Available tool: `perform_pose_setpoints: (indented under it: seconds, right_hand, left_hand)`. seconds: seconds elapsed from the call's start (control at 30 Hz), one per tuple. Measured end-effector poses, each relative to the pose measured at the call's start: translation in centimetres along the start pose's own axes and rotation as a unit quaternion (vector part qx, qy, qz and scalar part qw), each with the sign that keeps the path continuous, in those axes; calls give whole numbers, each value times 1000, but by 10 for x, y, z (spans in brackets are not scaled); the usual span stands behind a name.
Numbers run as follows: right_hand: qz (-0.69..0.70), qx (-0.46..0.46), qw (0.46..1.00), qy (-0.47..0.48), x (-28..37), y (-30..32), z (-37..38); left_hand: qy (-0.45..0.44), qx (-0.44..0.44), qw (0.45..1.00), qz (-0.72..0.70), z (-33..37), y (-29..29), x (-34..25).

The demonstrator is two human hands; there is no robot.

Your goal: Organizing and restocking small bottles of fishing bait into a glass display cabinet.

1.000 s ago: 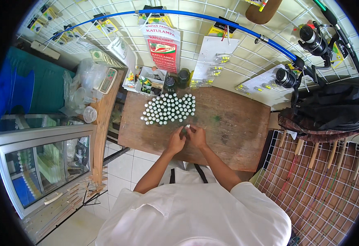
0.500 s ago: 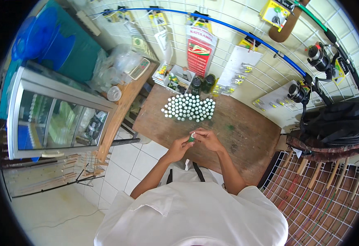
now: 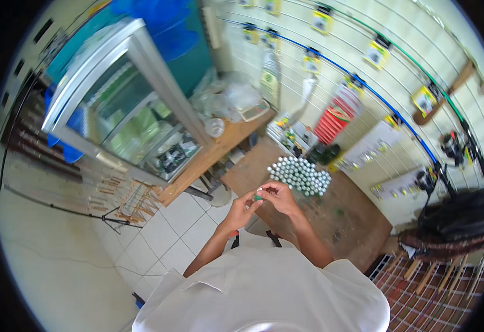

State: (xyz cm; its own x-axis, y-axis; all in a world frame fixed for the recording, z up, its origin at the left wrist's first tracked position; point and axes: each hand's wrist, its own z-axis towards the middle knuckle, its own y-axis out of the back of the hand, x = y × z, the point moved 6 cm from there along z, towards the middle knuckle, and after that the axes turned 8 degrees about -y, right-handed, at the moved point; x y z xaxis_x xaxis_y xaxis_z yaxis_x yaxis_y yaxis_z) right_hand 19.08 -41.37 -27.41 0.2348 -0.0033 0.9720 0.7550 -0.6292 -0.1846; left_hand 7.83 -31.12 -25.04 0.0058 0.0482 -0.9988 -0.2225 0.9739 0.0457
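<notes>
A small green bottle with a white cap (image 3: 258, 195) is between my two hands, over the near left edge of the brown wooden table (image 3: 341, 221). My left hand (image 3: 243, 211) is closed around its green lower part. The fingers of my right hand (image 3: 279, 198) are closed at the white cap end, partly hiding it. Just beyond my hands, a tight group of similar white-capped bottles (image 3: 299, 175) stands upright on the table. Two dark jars (image 3: 323, 154) are behind that group.
A white box of small packets (image 3: 292, 138) sits at the table's far corner. On the left, a glass-fronted cabinet (image 3: 137, 110) stands on a wooden bench (image 3: 189, 172). Fishing rods (image 3: 363, 83) and packaged tackle hang on the wall grid. A black bag (image 3: 457, 218) is at right.
The view has swung left, so the table and bottles appear farther right and tilted. Both hands stay together on the small bottle.
</notes>
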Motion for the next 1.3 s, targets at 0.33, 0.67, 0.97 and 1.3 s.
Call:
perform_pose_setpoints:
  seconds: [0.33, 0.67, 0.97, 1.3]
  right_hand:
    - [19, 189, 982, -9, 56, -165, 73]
    - [-13, 261, 962, 80, 116, -339, 148]
    - [-88, 148, 971, 167, 121, -391, 157]
    - [-124, 279, 938, 162, 142, -334, 130]
  left_hand:
    - [-58, -184, 981, 34, -81, 154, -10]
    - [-99, -405, 908, 49, -187, 257, -31]
    - [-106, -440, 889, 72, -214, 287, -51]
    - [-165, -491, 855, -23, -186, 310, -109]
